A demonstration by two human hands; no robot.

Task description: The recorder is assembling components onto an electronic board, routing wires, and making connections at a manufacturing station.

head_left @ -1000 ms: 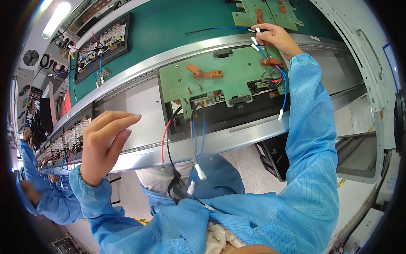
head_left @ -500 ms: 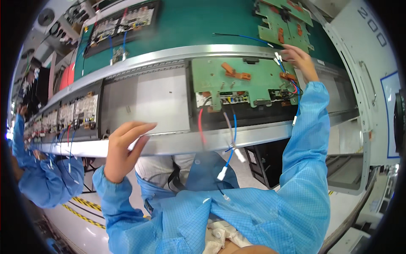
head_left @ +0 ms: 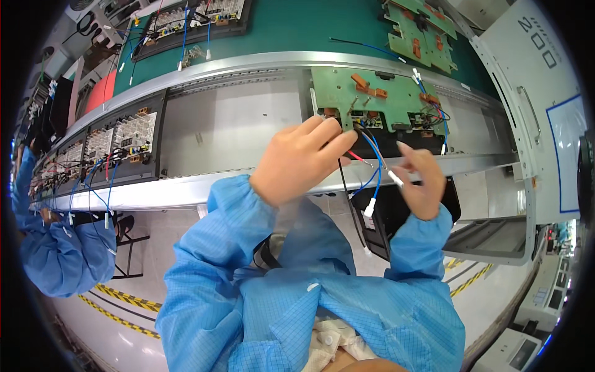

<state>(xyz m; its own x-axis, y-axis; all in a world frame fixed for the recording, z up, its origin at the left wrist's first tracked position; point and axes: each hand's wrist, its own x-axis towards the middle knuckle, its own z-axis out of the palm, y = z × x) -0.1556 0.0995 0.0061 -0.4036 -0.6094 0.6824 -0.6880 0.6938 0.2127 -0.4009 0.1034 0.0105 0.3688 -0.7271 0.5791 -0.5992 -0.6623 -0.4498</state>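
Note:
A green circuit-board-like plate (head_left: 334, 87) with orange-brown clips lies over a black tray (head_left: 396, 140) on the rail in front of me. My left hand (head_left: 297, 158) reaches over the plate's near left edge, fingers curled in among the wires; its pinch point is hidden. From under its fingers a red wire (head_left: 361, 159) and a black wire (head_left: 351, 211) come out. Blue wires (head_left: 378, 162) hang over the rail, one ending in a white connector (head_left: 370, 208). My right hand (head_left: 423, 183) is beside another white connector (head_left: 395, 178), thumb and forefinger apart.
Trays of populated circuit boards (head_left: 133, 139) stand further left on the rail. Behind, a green mat (head_left: 297, 31) carries another board tray (head_left: 204, 28), a loose blue wire (head_left: 365, 45) and stacked green plates (head_left: 421, 37). A white cabinet (head_left: 527, 80) stands right. A co-worker's blue sleeve (head_left: 56, 266) is far left.
My left hand has moved right to the wires at the plate's edge. My right hand has come down from the plate's far right corner to the hanging connectors. The view has shifted slightly.

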